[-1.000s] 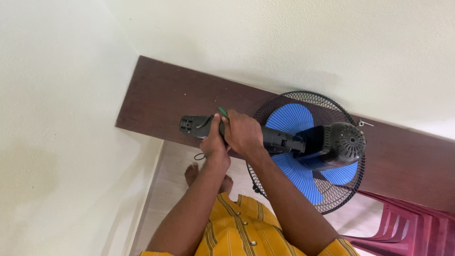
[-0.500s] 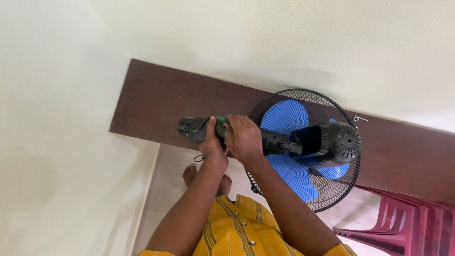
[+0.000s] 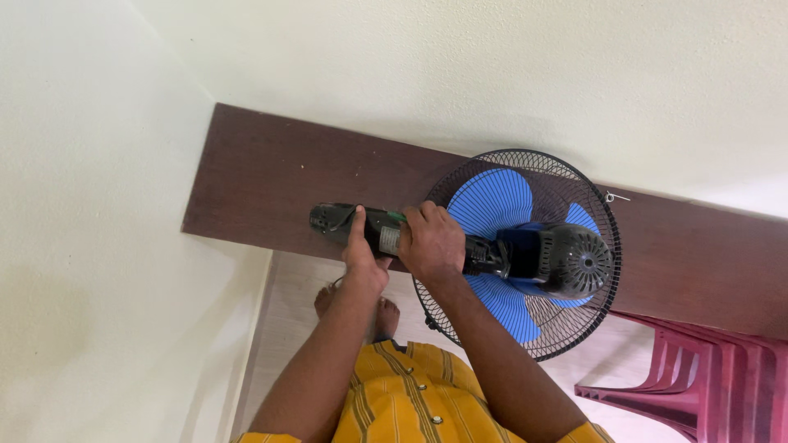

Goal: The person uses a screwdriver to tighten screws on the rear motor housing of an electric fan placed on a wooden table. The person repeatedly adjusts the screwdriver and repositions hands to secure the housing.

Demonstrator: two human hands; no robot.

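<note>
Both hands wrap the fan (image 3: 525,254) at its rigid black neck: left hand (image 3: 364,258) near the base, right hand (image 3: 433,244) closed mid-stem. Head-heavy, cage flimsy — hold the stem.

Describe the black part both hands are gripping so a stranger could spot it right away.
Start at the dark brown board along the cream wall. In front of it the fan has blue blades; the black neck sticks out leftward from its motor, with left hand and right hand around it. It alone bears a small green tab.
</note>
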